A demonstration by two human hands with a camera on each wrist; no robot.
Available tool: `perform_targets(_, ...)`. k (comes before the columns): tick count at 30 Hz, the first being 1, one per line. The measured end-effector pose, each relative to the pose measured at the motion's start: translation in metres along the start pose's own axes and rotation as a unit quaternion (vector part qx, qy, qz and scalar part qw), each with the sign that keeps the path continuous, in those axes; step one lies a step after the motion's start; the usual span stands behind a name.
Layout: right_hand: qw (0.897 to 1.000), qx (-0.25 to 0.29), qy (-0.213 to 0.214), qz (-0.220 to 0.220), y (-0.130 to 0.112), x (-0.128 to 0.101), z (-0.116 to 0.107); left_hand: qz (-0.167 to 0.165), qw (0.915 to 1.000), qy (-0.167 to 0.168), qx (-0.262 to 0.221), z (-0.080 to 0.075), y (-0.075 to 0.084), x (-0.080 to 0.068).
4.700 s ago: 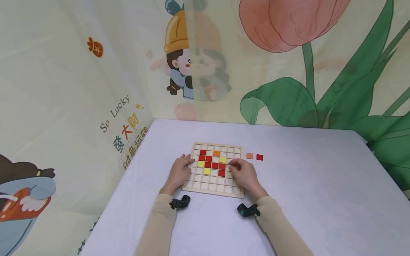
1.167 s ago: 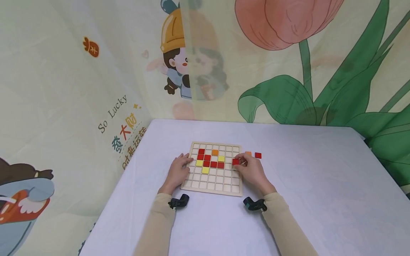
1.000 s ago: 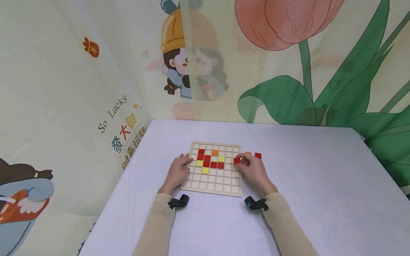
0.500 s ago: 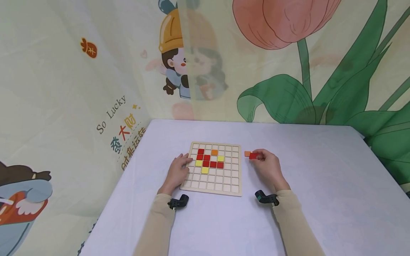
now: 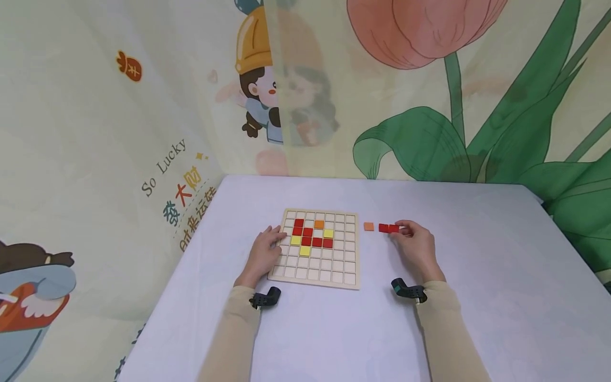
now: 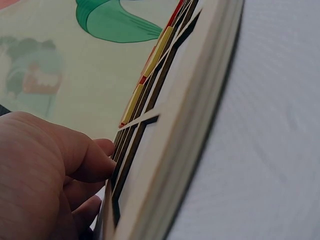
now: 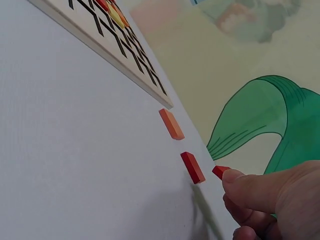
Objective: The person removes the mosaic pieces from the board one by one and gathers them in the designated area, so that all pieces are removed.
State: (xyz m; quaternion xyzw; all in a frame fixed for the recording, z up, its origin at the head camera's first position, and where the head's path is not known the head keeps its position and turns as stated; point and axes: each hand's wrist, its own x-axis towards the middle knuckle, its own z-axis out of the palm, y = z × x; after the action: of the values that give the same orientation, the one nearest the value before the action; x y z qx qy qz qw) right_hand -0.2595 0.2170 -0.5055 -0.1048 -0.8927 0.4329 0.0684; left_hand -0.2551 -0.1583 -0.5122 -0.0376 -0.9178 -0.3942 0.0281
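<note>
- Moved since half a second ago: right hand [image 5: 416, 246] further to the right on the table [image 5: 477, 276], red tile [image 5: 394, 228] carried with it, now just beside the other red tile [image 5: 384, 228].
- Earlier taken out from the board [image 5: 315, 248] by this hand, from the square under the row of red tiles.
- Fingertips of right hand pinching the red tile, low over the table or on it, cannot tell which.
- Orange tile [image 5: 369, 226] left of both, near the board edge.
- Left hand [image 5: 265, 252] unchanged, fingers spread flat on the left edge of the board, pressing it.
- In the board: five red squares, three yellow, one orange, all in the upper left part.
</note>
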Motion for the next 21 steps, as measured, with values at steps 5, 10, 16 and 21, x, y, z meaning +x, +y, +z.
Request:
perform_targets(5, 0.999, -0.030, 0.012, 0.010, 0.004, 0.003, -0.003, -0.004, 1.0000, -0.003, -0.003, -0.001, 0.001, 0.001)
perform_targets(10, 0.999, -0.046, 0.016, 0.021, 0.008, 0.006, -0.006, -0.006, 1.0000, 0.000, 0.001, -0.001, 0.001, 0.001)
perform_targets(16, 0.998, -0.050, 0.018, 0.024, 0.010, 0.007, -0.005, -0.001, 1.0000, 0.004, -0.002, -0.001, 0.001, 0.001)
perform_targets(21, 0.998, -0.062, 0.013, 0.029, 0.012, 0.006, 0.000, -0.003, 1.0000, 0.000, -0.002, -0.002, 0.002, 0.000)
